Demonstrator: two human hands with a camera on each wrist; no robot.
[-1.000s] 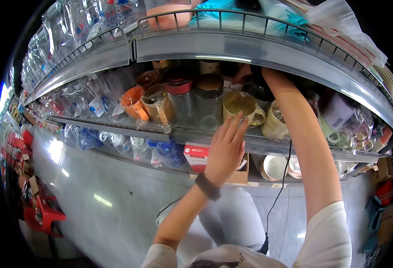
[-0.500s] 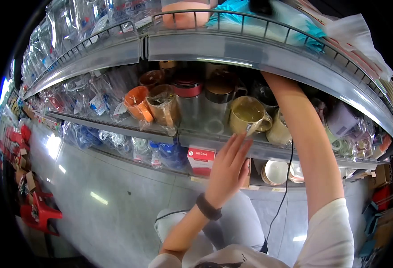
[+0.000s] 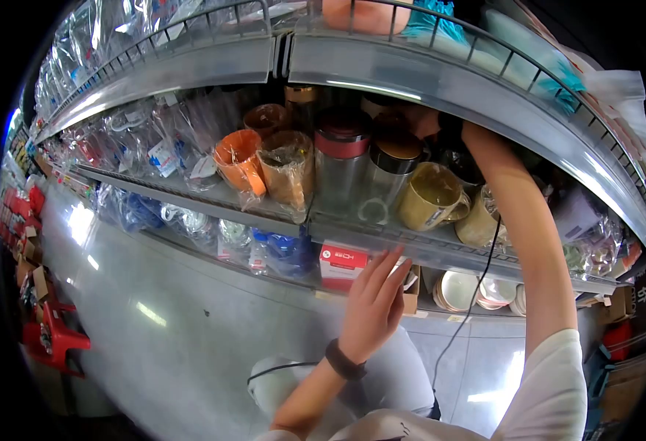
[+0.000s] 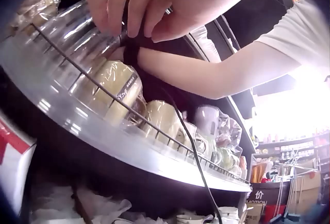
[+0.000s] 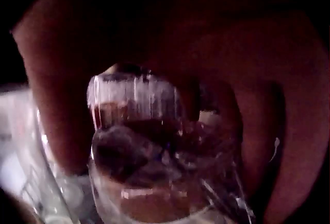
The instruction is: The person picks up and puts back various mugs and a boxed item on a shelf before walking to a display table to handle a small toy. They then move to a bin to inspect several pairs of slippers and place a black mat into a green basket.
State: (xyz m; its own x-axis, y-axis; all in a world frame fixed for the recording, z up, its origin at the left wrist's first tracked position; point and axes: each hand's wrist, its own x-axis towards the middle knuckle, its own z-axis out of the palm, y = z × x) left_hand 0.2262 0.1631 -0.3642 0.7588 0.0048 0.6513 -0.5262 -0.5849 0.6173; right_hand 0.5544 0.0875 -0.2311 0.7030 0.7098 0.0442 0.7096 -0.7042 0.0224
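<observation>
My left hand (image 3: pixel 373 312) hangs in front of the shelf edge, fingers extended and holding nothing; it also shows at the top of the left wrist view. Behind it stands a yellow-green mug (image 3: pixel 429 195) in plastic. My right hand (image 3: pixel 420 117) is deep in the shelf, partly hidden by the upper shelf and a brown-lidded clear jar (image 3: pixel 396 154). To that jar's left is a red-lidded jar (image 3: pixel 342 140). In the dim right wrist view, the thumb and fingers are around a clear-wrapped container (image 5: pixel 149 167), a finger over its top.
Wrapped orange (image 3: pixel 241 160) and brown mugs (image 3: pixel 288 170) stand left of the jars; a cream mug (image 3: pixel 477 219) is beside my right forearm. The upper shelf's edge (image 3: pixel 360 62) overhangs. A black cable (image 3: pixel 464 317) hangs down in front. Bowls (image 3: pixel 457 288) sit below.
The head view has shifted, so the shelf goods stand farther right. My left hand has come away from the yellow-green mug, down below the shelf edge. My right hand shows again behind the brown-lidded jar.
</observation>
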